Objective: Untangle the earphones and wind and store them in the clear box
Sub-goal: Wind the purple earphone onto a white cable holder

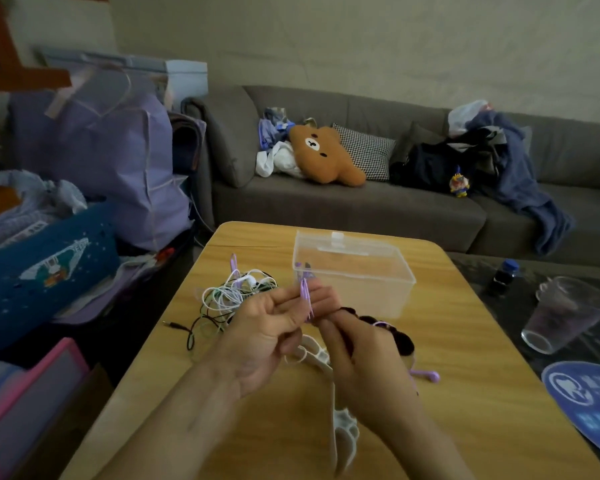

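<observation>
A purple earphone cable [306, 297] is looped around the straightened fingers of my left hand [274, 327], held palm up above the wooden table [465, 393]. My right hand [357, 355] pinches the same cable just below those fingers. A purple earbud [430, 375] hangs to the right of my right wrist. A tangle of white, green and black earphones [229, 299] lies on the table left of my hands, with a black jack plug [172, 324] sticking out. The clear box [354, 271] stands open behind my hands, some purple cable showing inside its left corner.
A white plastic hanger-like piece [343, 427] lies on the table under my forearms. A clear plastic cup [565, 315], a dark bottle [503, 277] and a blue fan [586, 400] sit at the right. A grey sofa with a bear cushion [326, 155] is behind; bags and bins crowd the left.
</observation>
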The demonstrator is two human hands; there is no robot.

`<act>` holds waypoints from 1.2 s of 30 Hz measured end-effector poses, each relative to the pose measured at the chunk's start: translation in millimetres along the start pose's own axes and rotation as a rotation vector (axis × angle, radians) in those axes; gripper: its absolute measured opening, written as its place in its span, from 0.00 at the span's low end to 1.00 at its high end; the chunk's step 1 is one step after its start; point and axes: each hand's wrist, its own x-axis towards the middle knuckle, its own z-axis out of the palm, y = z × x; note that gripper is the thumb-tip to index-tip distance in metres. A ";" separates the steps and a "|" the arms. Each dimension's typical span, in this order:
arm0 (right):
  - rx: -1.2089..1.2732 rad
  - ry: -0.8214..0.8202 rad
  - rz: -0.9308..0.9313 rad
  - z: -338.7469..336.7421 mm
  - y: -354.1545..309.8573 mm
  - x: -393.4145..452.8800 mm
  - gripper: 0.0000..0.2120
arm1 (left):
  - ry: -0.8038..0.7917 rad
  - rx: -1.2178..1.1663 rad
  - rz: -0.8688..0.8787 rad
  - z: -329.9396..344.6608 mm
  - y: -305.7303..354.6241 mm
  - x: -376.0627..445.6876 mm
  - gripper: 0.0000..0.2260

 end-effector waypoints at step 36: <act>-0.204 0.120 -0.017 -11.2 2.1 -6.6 0.06 | 0.044 -0.125 -0.057 24.6 6.0 20.0 0.14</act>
